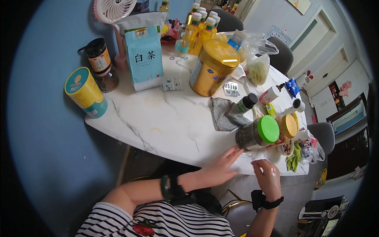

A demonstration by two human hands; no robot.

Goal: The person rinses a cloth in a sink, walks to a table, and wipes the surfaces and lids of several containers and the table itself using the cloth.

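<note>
My left hand [219,169] is at the front edge of the marble-patterned table [174,139], fingers apart and nothing seen in it. Its fingertips come close to the base of a dark-filled clear jar with a green lid [268,129]; whether they touch it I cannot tell. To the right, my right hand [269,176] hovers at the edge with curled fingers and a shiny patch on its back. Clear plastic [257,154] lies between the hands and the jar. Whether the right fingers pinch any of it cannot be made out.
A grey cloth [226,114], a black-capped bottle [247,102] and a golden tin [215,68] stand beyond the jar. Right of it are an orange-lidded jar [288,126], a bowl [287,148] and a green cloth [294,158]. A tea bag pouch [144,59] and yellow canister [86,92] stand left.
</note>
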